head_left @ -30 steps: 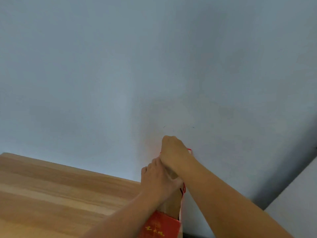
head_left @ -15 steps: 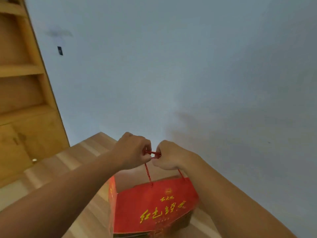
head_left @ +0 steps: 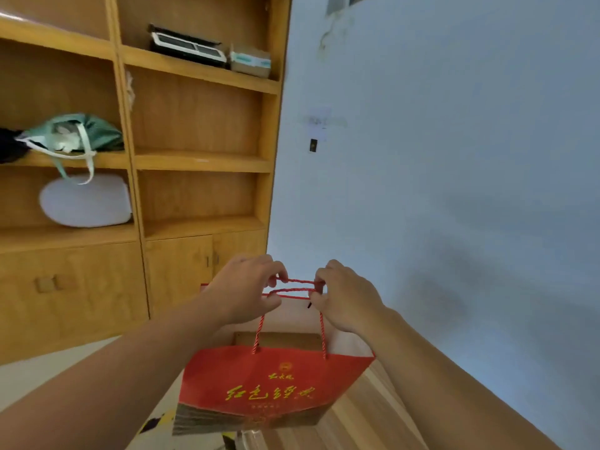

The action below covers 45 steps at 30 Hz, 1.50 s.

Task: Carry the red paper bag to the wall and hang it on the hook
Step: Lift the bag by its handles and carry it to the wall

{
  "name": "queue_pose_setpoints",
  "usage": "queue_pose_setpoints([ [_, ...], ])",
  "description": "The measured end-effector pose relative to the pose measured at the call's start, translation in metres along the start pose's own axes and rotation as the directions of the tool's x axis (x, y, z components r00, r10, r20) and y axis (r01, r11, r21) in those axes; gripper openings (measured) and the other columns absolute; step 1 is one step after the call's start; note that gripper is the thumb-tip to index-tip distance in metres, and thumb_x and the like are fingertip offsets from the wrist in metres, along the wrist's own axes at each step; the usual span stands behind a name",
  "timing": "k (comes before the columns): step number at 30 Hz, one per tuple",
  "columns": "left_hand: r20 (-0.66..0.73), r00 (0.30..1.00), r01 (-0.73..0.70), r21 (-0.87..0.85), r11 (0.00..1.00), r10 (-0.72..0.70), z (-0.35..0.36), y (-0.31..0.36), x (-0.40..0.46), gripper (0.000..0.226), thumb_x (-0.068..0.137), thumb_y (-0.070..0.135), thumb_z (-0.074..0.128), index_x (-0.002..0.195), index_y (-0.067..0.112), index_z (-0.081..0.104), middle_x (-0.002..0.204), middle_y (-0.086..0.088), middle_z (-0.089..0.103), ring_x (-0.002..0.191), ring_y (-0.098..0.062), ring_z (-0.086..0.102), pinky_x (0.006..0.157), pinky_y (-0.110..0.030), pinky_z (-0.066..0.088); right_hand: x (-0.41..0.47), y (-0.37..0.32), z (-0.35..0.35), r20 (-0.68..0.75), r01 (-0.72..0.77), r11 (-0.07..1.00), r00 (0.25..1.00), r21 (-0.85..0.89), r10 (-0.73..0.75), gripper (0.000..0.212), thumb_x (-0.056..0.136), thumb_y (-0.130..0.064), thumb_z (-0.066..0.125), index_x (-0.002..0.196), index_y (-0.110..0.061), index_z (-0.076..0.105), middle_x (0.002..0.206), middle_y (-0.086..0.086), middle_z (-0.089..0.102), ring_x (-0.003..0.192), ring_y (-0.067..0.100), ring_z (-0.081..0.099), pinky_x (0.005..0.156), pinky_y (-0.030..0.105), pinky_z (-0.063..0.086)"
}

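The red paper bag (head_left: 272,384) with gold lettering hangs in the air in front of me, mouth open. Its red rope handles (head_left: 293,289) are stretched level between my hands. My left hand (head_left: 246,287) pinches the left end of the handles, and my right hand (head_left: 344,293) pinches the right end. A small dark hook (head_left: 313,145) is fixed on the pale blue wall (head_left: 454,157), well above the handles and slightly to the right. A short dark piece shows just under my right fingers; I cannot tell what it is.
A wooden shelf unit (head_left: 201,160) stands to the left against the wall, holding a green bag (head_left: 74,134), a white cushion (head_left: 86,203) and boxes (head_left: 250,61). Below the bag lies a wooden table top (head_left: 363,417).
The view has swung left, bringing the shelf unit and the hook into sight. The bag stays lifted by its handles, and my hands have spread apart along them.
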<state>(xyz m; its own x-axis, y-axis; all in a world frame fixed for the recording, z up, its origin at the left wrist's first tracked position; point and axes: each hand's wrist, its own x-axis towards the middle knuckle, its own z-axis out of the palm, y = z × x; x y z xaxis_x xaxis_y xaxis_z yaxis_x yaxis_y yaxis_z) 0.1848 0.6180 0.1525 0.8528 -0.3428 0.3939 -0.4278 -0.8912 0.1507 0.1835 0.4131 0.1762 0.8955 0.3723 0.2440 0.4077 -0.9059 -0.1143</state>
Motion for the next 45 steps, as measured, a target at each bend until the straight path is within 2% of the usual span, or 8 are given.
queue_pose_setpoints([
  [3,0.001,0.998,0.063,-0.016,0.998,-0.063,-0.012,-0.077,-0.011,0.026,0.089,0.037,0.066,0.114,0.030,0.065,0.098,0.013,0.061,0.088,-0.006,0.056,0.097,-0.039,0.045,0.060,-0.054,0.022,0.078,0.024,0.999,0.997,0.026,-0.026,0.020,0.101,-0.036,0.059,0.106,-0.019,0.069,0.112,-0.002,0.062,0.096,0.018,0.061,0.087,0.034,0.049],
  [8,0.034,0.988,0.150,-0.024,0.988,-0.149,-0.025,-0.174,-0.020,0.018,0.089,0.036,0.064,0.104,0.027,0.066,0.091,0.009,0.053,0.085,-0.011,0.051,0.096,-0.045,0.045,0.147,-0.116,0.051,0.236,-0.035,0.952,0.971,0.305,-0.040,0.019,0.097,-0.028,0.065,0.082,-0.020,0.073,0.092,-0.003,0.067,0.079,0.013,0.065,0.068,0.031,0.050],
  [13,0.034,0.976,0.215,-0.028,0.976,-0.214,-0.025,-0.271,-0.010,0.021,0.090,0.039,0.063,0.108,0.028,0.064,0.099,0.006,0.059,0.089,-0.014,0.056,0.097,-0.044,0.045,0.235,-0.167,0.092,0.285,0.022,0.941,0.951,0.337,-0.124,0.020,0.101,-0.029,0.061,0.090,-0.015,0.069,0.097,0.009,0.070,0.069,0.018,0.062,0.062,0.032,0.048],
  [18,0.041,0.965,0.261,-0.033,0.965,-0.260,-0.008,-0.356,0.021,0.029,0.089,0.039,0.064,0.115,0.030,0.060,0.096,0.010,0.056,0.086,-0.009,0.053,0.092,-0.037,0.045,0.324,-0.191,0.137,0.294,0.117,0.953,0.934,0.280,-0.201,0.022,0.102,-0.033,0.059,0.096,-0.014,0.068,0.096,0.009,0.071,0.087,0.025,0.068,0.076,0.041,0.054],
  [25,0.096,0.933,0.350,-0.020,0.937,-0.346,-0.003,-0.464,0.081,0.028,0.088,0.037,0.067,0.114,0.031,0.059,0.098,0.014,0.060,0.085,-0.004,0.053,0.085,-0.031,0.042,0.457,-0.209,0.186,0.306,0.134,0.925,0.918,0.355,-0.251,0.023,0.099,-0.037,0.061,0.088,-0.018,0.064,0.073,0.005,0.064,0.063,0.019,0.056,0.058,0.033,0.038],
  [29,0.102,0.922,0.378,-0.026,0.925,-0.374,-0.004,-0.532,0.124,0.031,0.086,0.040,0.068,0.114,0.032,0.060,0.100,0.015,0.064,0.087,-0.004,0.057,0.083,-0.030,0.043,0.530,-0.225,0.201,0.248,0.132,0.932,0.943,0.337,-0.223,0.022,0.099,-0.036,0.060,0.088,-0.018,0.065,0.081,0.009,0.071,0.063,0.022,0.059,0.056,0.033,0.038],
  [39,0.118,0.963,0.253,-0.104,0.962,-0.241,0.043,-0.700,0.247,0.034,0.084,0.046,0.062,0.116,0.034,0.059,0.105,0.016,0.062,0.094,-0.003,0.058,0.094,-0.036,0.049,0.707,-0.235,0.261,0.194,0.054,0.980,0.977,0.193,-0.092,0.018,0.097,-0.034,0.059,0.088,-0.019,0.065,0.085,0.002,0.069,0.074,0.019,0.064,0.061,0.036,0.050],
  [45,0.171,0.985,0.054,-0.194,0.979,-0.021,0.064,-0.749,0.355,0.025,0.086,0.042,0.068,0.109,0.043,0.058,0.098,0.024,0.058,0.087,0.016,0.045,0.077,-0.013,0.036,0.767,-0.192,0.265,0.179,-0.179,0.962,0.974,0.208,0.142,0.020,0.098,-0.032,0.058,0.092,-0.014,0.065,0.097,0.005,0.069,0.089,0.025,0.066,0.068,0.030,0.047],
])
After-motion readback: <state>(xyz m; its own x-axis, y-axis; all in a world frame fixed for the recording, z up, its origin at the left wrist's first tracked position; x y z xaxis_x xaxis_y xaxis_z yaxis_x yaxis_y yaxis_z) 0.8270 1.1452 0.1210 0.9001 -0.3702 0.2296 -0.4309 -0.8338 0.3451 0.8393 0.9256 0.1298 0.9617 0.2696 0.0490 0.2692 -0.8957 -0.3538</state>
